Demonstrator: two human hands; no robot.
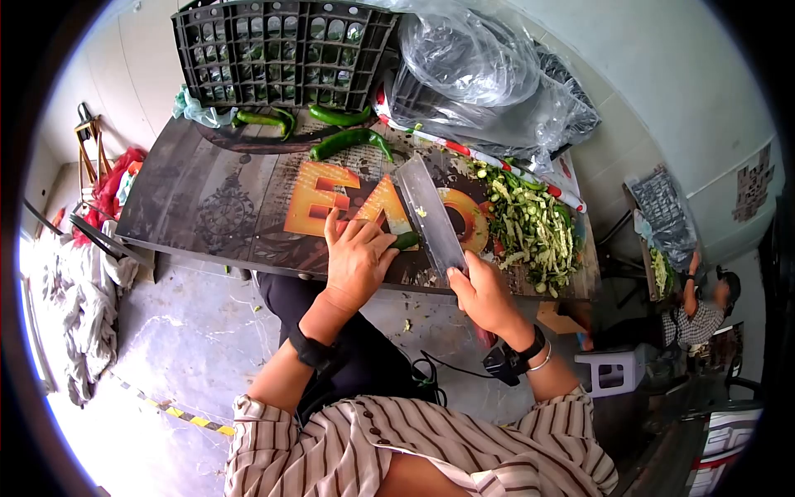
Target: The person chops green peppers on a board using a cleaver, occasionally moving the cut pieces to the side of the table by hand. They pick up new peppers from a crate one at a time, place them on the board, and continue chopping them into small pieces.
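Observation:
My left hand presses a green chili pepper onto the printed tabletop, its fingers bent over the pepper, most of which they hide. In my right hand is the handle of a cleaver, its broad blade pointing away from me just right of the pepper. Bits of green stick to the blade. To the right lies a heap of chopped green pepper. Beyond my hands rest whole peppers: a curved one, a straighter one and some at the left.
A black crate of green peppers stands at the table's back. Beside it, clear plastic bags cover another crate. A red-and-white rolled strip borders the heap. At far right, a person sits near a white stool.

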